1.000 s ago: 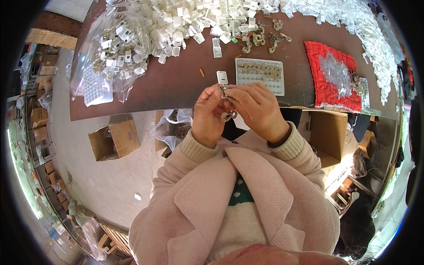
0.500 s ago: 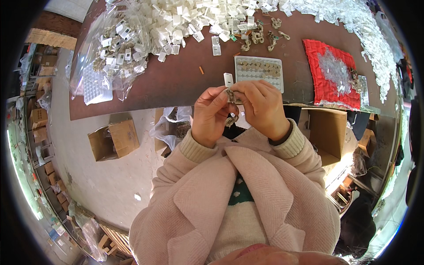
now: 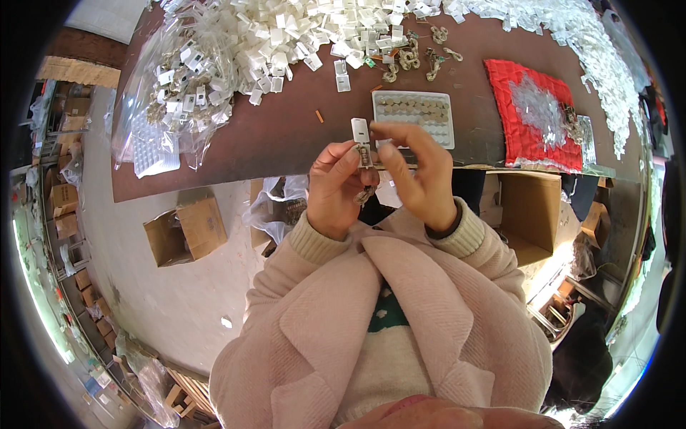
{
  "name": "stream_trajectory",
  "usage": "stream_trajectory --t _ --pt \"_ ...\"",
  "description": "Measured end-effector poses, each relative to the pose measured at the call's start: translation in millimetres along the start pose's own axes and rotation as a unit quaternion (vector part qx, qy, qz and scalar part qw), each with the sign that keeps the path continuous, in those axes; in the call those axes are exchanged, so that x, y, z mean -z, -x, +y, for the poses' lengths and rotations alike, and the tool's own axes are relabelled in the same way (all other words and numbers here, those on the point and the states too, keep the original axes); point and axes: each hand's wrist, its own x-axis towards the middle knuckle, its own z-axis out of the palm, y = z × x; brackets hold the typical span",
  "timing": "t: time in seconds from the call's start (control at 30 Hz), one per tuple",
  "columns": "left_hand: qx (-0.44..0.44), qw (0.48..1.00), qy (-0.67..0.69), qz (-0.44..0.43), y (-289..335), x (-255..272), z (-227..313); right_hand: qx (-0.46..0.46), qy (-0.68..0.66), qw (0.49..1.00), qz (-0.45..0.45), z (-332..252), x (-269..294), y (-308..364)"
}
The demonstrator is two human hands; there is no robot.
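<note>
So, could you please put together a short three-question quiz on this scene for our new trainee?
1. Which hand holds the white case?
2. True or false: the red cloth lies to the right of the pale tray.
3. What sits in the pale tray? A) bundles of wire, B) small tan pieces, C) orange sticks.

Key:
1. The left hand; the fingers of the right hand are spread apart beside it.
2. True.
3. B.
</note>
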Motion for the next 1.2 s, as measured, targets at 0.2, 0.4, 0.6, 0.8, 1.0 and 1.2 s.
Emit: stream_trajectory --t 0.2,0.4,0.6,0.8,1.0,1.2 --pt "0.049 0.999 0.008 -0.005 2 -4 0 -0.23 -0.254 0.939 -0.027 6 6 -8" --pt "0.068 0.997 0.029 0.028 5 -14 0 0.14 -0.09 0.984 -0.068 10 9 -6" --pt "0.081 0.995 0.053 0.038 6 -17 -2 0.173 -0.069 0.979 -0.078 8 14 -6" --pt "0.08 0.996 0.014 -0.03 1 -11 1 -0.026 -0.155 0.987 0.011 7 9 1" --pt "0.058 0.998 0.032 0.008 6 -16 -1 0.147 -0.061 0.986 -0.045 12 12 -2" --pt "0.061 0.996 0.062 -0.001 6 -3 -10 0.236 -0.009 0.97 -0.05 12 10 -7"
